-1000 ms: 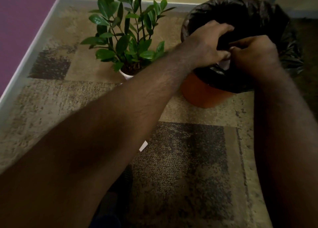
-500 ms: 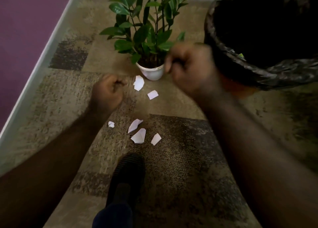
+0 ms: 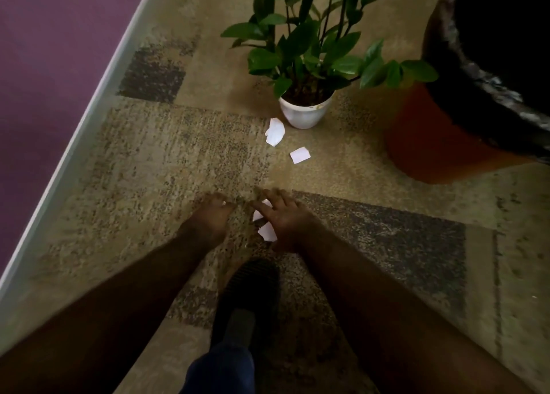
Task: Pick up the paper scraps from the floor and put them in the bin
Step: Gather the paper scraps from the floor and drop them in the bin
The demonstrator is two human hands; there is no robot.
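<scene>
Down at carpet level, my two hands work among torn white paper. My left hand [image 3: 208, 218] is low on the carpet [image 3: 166, 161], fingertips bunched toward a tiny white fleck; blur keeps me from telling whether they pinch it. My right hand [image 3: 285, 218], just beside it, has fingers spread and straight, pressing down over two scraps [image 3: 267, 232], one peeking out between the fingers, the other by the thumb. Beyond my hands, two more scraps lie apart on the carpet: a small square scrap [image 3: 300, 155] and, farther on, a larger crumpled scrap [image 3: 275, 131] just beside the white pot [image 3: 305, 115] of a leafy plant [image 3: 309, 45]. Farther right of my right hand stands the orange bin [image 3: 431, 143], its black liner [image 3: 488, 78] folded over the rim. Behind my hands, between my forearms, sits my dark shoe [image 3: 247, 292]. Left of my left hand, a pale baseboard [image 3: 74, 143] meets a purple wall [image 3: 44, 36].
</scene>
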